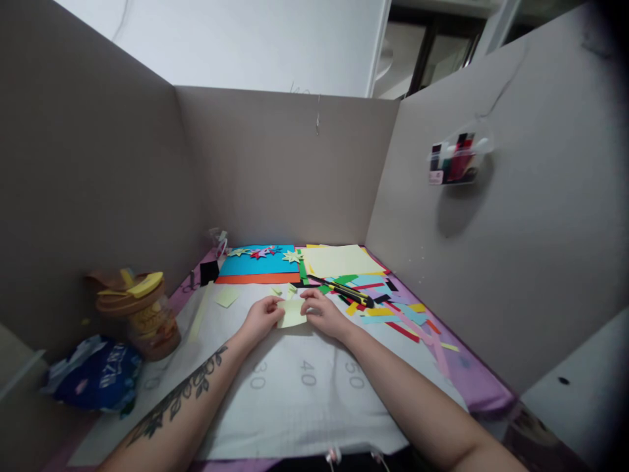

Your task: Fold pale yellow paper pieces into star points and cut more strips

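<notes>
A small pale yellow paper piece [293, 314] is held up between both hands over the white mat [304, 419]. My left hand [264, 316] is closed on its left edge in a pinch. At the right edge, the fingers of my right hand [325, 314] grip the same paper. Just beyond the hands lie two small folded yellow paper pieces [291, 288]. Another flat yellow paper square [227, 296] rests to the left of my left hand. A black and yellow utility knife [344, 292] lies beyond my right hand.
Folded paper stars [293, 256] sit on a blue sheet [260, 265] at the back. Coloured paper strips [403, 321] are scattered on the right. A brown-lidded cup [147, 318] and a blue bag [98, 373] stand at left. Grey panels [289, 164] enclose the table.
</notes>
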A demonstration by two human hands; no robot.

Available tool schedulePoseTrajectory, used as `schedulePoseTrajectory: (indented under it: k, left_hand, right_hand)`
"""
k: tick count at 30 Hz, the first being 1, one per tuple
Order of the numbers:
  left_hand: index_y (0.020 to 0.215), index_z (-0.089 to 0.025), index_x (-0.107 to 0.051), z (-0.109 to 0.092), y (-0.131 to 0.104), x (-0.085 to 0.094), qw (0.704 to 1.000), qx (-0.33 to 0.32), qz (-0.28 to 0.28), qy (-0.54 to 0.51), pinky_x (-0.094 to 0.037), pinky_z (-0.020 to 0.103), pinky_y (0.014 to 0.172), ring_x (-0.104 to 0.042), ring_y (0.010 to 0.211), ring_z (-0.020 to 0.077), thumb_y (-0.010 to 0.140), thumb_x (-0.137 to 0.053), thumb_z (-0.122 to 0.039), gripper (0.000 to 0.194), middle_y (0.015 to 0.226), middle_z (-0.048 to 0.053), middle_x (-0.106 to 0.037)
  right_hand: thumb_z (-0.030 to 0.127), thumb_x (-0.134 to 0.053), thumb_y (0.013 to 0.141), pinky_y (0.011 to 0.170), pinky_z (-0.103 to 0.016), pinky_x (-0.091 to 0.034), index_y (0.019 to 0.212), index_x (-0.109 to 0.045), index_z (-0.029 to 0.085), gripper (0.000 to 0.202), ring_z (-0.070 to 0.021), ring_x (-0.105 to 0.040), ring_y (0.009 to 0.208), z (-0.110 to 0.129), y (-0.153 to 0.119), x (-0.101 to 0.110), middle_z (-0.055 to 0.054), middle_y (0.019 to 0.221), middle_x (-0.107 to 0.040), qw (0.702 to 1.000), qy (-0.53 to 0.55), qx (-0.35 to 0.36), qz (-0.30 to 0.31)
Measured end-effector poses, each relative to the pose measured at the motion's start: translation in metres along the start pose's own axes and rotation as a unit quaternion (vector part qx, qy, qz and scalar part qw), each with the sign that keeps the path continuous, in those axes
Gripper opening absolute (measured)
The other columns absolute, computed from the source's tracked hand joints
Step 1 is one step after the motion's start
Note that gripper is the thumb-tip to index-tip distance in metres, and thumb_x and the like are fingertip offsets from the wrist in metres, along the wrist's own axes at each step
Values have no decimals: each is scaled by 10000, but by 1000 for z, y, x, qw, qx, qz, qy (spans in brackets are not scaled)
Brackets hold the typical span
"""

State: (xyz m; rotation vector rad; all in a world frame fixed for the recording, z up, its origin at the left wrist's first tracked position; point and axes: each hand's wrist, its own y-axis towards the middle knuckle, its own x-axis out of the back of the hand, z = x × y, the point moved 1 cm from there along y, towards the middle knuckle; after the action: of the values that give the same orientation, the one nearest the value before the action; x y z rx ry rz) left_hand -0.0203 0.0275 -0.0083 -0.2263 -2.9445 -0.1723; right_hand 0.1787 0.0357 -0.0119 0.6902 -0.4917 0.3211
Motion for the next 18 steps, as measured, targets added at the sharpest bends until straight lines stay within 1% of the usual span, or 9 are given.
schedulePoseTrajectory:
  k: [5,7,10,12,15,18]
  left_hand:
    - [993,-112,-583,-4,-2,1,1000,-1,-8,7,-325,196,448,-443,466,90,676,-586,-288,363,559,-47,-510]
    - [1043,-115,-574,-5,-3,1,1000,-6,-11,10,-316,194,448,-423,462,85,695,-579,-308,398,559,-55,-488]
    - [1083,-125,-567,-7,-5,1,1000,-24,1,17,-307,195,463,-404,472,83,727,-561,-326,409,557,-63,-455]
    - [1091,-129,-567,-8,-6,1,999,-36,11,25,-300,196,474,-399,483,84,738,-558,-330,406,559,-63,-449]
    - [1138,-140,-526,-10,-7,-2,999,-27,18,1,-319,197,486,-425,513,86,746,-567,-356,450,630,-44,-499]
    - [1215,-164,-439,-10,-8,-4,998,11,36,-52,-378,202,513,-495,575,96,708,-622,-350,571,764,-14,-547]
  right_hand:
    - [16,-535,668,961,-377,-386,725,-637,201,219,-198,-497,1081,2,-1,-1,-63,1088,-511,1000,-9,11,11]
    - [28,-542,678,963,-378,-386,752,-640,206,216,-198,-495,1088,3,-1,-2,-64,1096,-517,1000,-9,17,8]
    - [63,-545,715,953,-378,-396,817,-647,215,210,-195,-498,1089,5,-1,-3,-68,1110,-527,1000,-6,23,2]
    - [80,-541,737,942,-378,-402,802,-652,214,186,-196,-501,1084,5,-1,-3,-68,1106,-539,999,-11,33,0]
    - [75,-525,750,903,-376,-417,762,-652,211,187,-198,-511,1042,5,-1,-3,-65,1079,-569,996,-49,71,-8]
    - [50,-502,759,835,-369,-418,792,-653,216,227,-195,-519,916,10,-1,-5,-56,925,-618,983,-127,136,6]
